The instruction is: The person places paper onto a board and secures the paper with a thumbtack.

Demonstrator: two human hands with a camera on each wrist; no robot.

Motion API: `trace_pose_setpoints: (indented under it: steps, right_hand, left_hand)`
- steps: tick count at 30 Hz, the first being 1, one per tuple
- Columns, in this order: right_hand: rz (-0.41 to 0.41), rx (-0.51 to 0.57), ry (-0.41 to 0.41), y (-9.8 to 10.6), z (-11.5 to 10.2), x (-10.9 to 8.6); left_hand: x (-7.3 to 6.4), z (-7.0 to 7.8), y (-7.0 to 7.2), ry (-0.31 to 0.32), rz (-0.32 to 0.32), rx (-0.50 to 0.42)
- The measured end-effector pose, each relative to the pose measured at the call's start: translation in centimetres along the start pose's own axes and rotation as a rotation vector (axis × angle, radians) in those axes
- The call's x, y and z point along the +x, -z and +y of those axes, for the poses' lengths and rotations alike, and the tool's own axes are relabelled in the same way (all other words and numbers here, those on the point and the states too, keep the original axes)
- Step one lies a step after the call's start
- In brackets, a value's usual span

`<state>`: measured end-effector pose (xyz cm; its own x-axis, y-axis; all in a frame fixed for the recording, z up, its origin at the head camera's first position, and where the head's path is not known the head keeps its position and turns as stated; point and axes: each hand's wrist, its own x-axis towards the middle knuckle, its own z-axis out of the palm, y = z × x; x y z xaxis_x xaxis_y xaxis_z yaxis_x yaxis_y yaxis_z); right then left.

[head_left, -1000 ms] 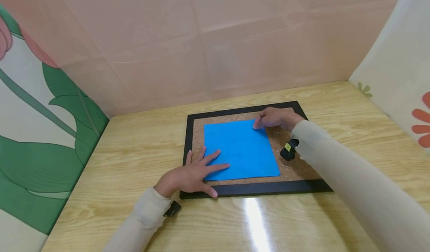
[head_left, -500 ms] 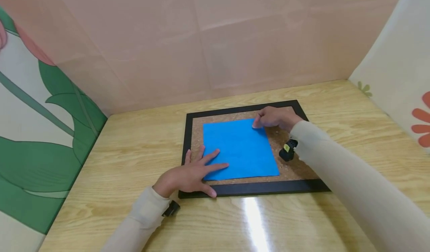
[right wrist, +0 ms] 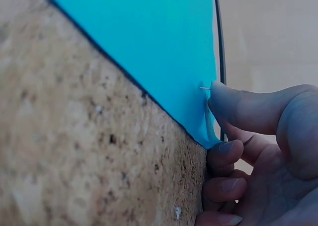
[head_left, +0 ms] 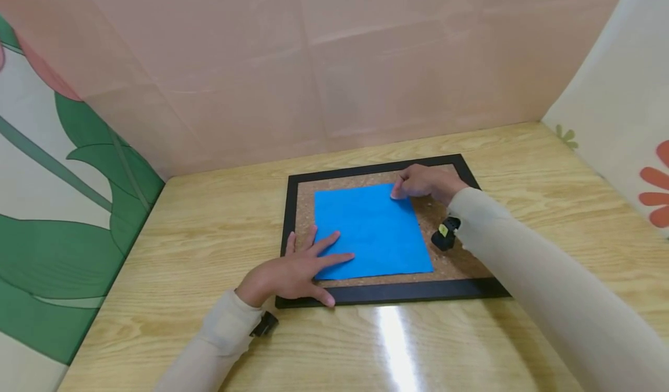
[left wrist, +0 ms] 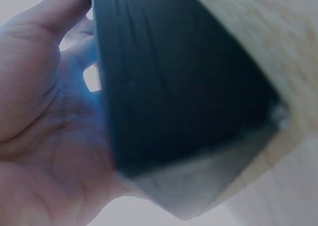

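Observation:
A blue square sheet of paper [head_left: 373,229] lies on a cork board [head_left: 449,261] with a black frame. My left hand [head_left: 298,271] rests spread over the paper's near left corner and the frame, its thumb on the front edge. At the far right corner of the sheet, my right hand [head_left: 425,182] pinches a thumbtack. In the right wrist view the tack's thin metal pin [right wrist: 205,88] shows at the thumb tip, against the blue paper. The thumb hides most of its head. The left wrist view has the palm beside the black frame corner [left wrist: 184,82].
The board lies on a light wood-grain table [head_left: 209,229]. Behind it hangs a pink sheet [head_left: 324,67]; patterned panels stand left [head_left: 57,252] and right [head_left: 622,101]. Small dark wrist cameras sit on the left [head_left: 265,324] and right [head_left: 444,235] wrists.
The whole head view has shifted very slightly. Both hands stay at the same corners of the paper, with no clear movement of paper or board.

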<state>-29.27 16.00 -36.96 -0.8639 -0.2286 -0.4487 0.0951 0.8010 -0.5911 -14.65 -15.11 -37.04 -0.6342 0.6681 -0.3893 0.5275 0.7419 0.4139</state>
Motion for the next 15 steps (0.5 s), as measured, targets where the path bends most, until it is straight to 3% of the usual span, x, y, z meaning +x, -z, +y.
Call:
trace_pose_setpoints:
  steps: [15]
  right_hand:
    - [0.014, -0.008, 0.049, -0.4, 1.7, -0.1]
  left_hand:
    - [0.7, -0.5, -0.4, -0.014, 0.001, 0.007]
